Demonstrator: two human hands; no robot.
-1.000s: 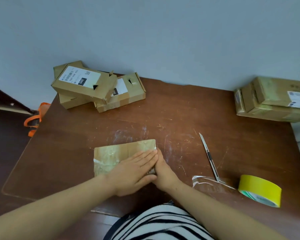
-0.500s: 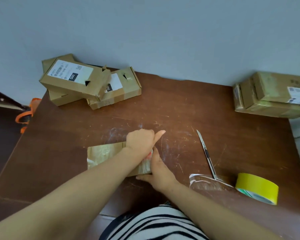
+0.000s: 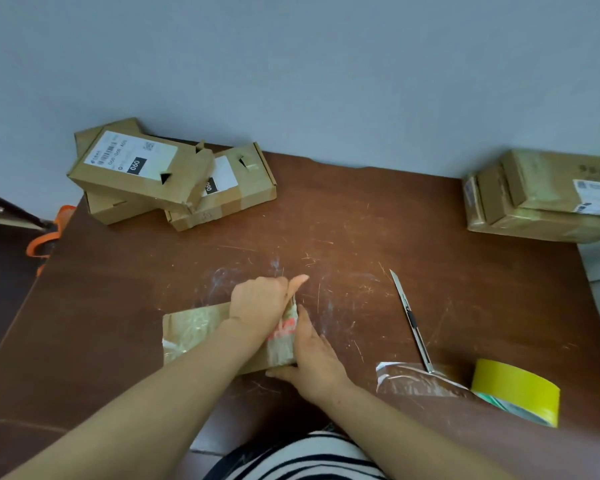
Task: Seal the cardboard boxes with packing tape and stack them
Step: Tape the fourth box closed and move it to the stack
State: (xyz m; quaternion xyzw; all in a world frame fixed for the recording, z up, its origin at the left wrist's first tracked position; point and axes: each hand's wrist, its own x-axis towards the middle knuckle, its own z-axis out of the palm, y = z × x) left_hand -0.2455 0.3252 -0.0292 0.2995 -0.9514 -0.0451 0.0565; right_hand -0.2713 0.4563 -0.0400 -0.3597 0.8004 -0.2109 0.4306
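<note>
Smoothing taped box point(image 3: 194, 327) end: left hand point(image 3: 258, 306) curled over far edge, seemingly gripping; right hand point(image 3: 314, 351) flat against end. Next step, probably: lift onto stack point(image 3: 541, 199).

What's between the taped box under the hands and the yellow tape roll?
Head view: a slim silver utility knife and a crumpled clear tape strip.

Bare table point(image 3: 343, 230) centre, left box pile point(image 3: 142, 178), right box pile point(image 3: 541, 202) at back; knife point(image 3: 411, 320), tape roll point(image 3: 516, 389) front-right
</note>
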